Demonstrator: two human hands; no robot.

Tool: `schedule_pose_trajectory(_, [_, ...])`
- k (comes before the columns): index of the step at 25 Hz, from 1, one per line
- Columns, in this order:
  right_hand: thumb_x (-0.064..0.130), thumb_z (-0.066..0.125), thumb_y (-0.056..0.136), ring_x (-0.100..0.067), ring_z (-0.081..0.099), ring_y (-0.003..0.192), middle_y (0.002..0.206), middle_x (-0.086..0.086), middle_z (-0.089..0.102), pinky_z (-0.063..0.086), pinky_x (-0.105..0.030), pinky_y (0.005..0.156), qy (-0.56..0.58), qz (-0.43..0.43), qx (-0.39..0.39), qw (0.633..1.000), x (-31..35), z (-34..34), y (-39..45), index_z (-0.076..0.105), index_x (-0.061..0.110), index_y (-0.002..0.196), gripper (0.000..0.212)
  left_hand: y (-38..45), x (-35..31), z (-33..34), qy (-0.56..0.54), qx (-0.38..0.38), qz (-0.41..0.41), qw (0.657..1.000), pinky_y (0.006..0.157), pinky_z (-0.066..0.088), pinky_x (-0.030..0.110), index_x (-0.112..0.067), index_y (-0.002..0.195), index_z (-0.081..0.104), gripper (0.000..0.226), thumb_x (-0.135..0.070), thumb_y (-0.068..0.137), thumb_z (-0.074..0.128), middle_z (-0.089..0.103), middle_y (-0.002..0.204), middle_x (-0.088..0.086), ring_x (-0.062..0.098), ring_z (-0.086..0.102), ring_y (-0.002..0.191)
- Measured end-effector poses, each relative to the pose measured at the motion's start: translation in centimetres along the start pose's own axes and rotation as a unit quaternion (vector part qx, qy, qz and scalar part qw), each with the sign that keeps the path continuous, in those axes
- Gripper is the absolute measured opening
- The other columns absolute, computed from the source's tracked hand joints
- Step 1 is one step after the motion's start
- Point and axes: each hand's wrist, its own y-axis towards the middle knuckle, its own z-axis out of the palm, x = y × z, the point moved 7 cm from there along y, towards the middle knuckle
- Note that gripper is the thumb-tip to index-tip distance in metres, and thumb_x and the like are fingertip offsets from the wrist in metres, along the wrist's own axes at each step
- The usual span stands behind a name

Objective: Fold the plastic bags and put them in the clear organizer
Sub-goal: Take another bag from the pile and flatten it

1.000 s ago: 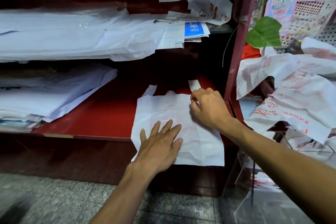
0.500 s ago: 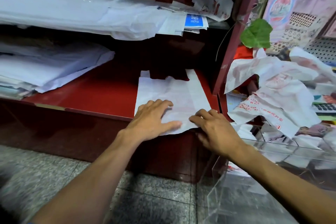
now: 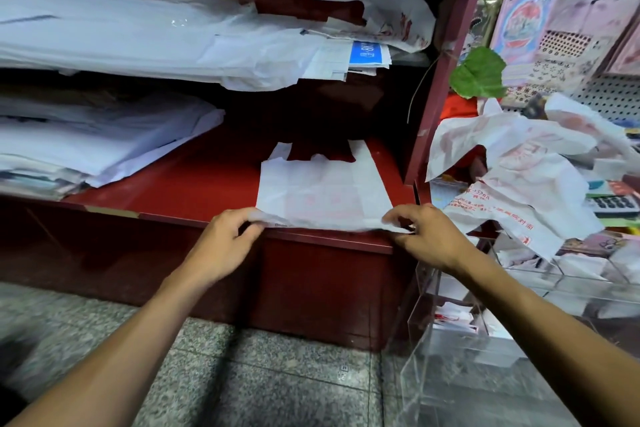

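A white plastic bag with faint red print lies flat on the red shelf, handles pointing away from me. My left hand pinches the bag's near left corner at the shelf's front edge. My right hand pinches the near right corner. The near edge is lifted slightly off the shelf. A clear organizer stands at the lower right with folded white bags in its compartments. A heap of crumpled white bags with red print lies above it.
Stacks of white paper and plastic sheets fill the left of the shelf, and more sheets fill the shelf above. A green leaf hangs by the red upright. Colourful packets hang on a pegboard at the right. Grey speckled floor lies below.
Both hands slid from pressing flat on the bag to its near corners and pinched them. The bag's overhanging part now rests on the shelf, with its near edge raised.
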Motion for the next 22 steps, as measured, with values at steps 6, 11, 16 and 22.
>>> schedule_pose_trajectory(6, [0.027, 0.068, 0.091, 0.001, 0.056, 0.069, 0.072, 0.016, 0.062, 0.038, -0.015, 0.063, 0.104, 0.057, -0.018, 0.993, 0.5, 0.0, 0.5, 0.06, 0.033, 0.065, 0.028, 0.5, 1.0, -0.5, -0.166, -0.079, -0.106, 0.977, 0.081, 0.044, 0.017, -0.029, 0.105, 0.065, 0.019, -0.013, 0.095, 0.062, 0.073, 0.091, -0.018, -0.011, 0.064, 0.09])
schedule_pose_trajectory(11, [0.023, 0.062, 0.092, -0.01, 0.041, 0.054, 0.054, 0.005, 0.046, 0.033, -0.027, 0.054, 0.14, 0.131, -0.058, 0.98, -0.7, 0.2, 1.2, 0.048, 0.014, 0.055, 0.041, 1.0, 1.0, -0.3, -0.097, -0.105, -0.147, 0.979, 0.067, 0.046, 0.026, -0.025, 0.116, 0.059, 0.035, -0.012, 0.086, 0.072, 0.069, 0.076, -0.01, 0.004, 0.063, 0.068])
schedule_pose_trajectory(16, [0.03, 0.063, 0.088, -0.016, 0.048, 0.062, 0.062, -0.009, 0.054, 0.035, -0.03, 0.058, 0.174, 0.18, -0.055, 0.967, -1.1, 0.5, 1.3, 0.052, 0.005, 0.063, 0.037, 1.2, 1.9, -0.3, -0.099, -0.107, -0.181, 0.973, 0.092, 0.048, 0.04, -0.035, 0.124, 0.052, 0.046, -0.029, 0.083, 0.074, 0.071, 0.077, -0.009, 0.01, 0.067, 0.083])
schedule_pose_trajectory(22, [0.02, 0.068, 0.084, -0.019, 0.057, 0.065, 0.066, -0.002, 0.062, 0.042, -0.031, 0.058, 0.167, 0.192, -0.074, 0.964, -1.2, 0.3, 1.3, 0.057, 0.008, 0.063, 0.027, 1.3, 1.9, -0.2, -0.024, -0.103, -0.162, 0.981, 0.094, 0.048, 0.051, -0.036, 0.094, 0.06, 0.025, -0.025, 0.079, 0.077, 0.061, 0.07, -0.009, 0.013, 0.059, 0.07])
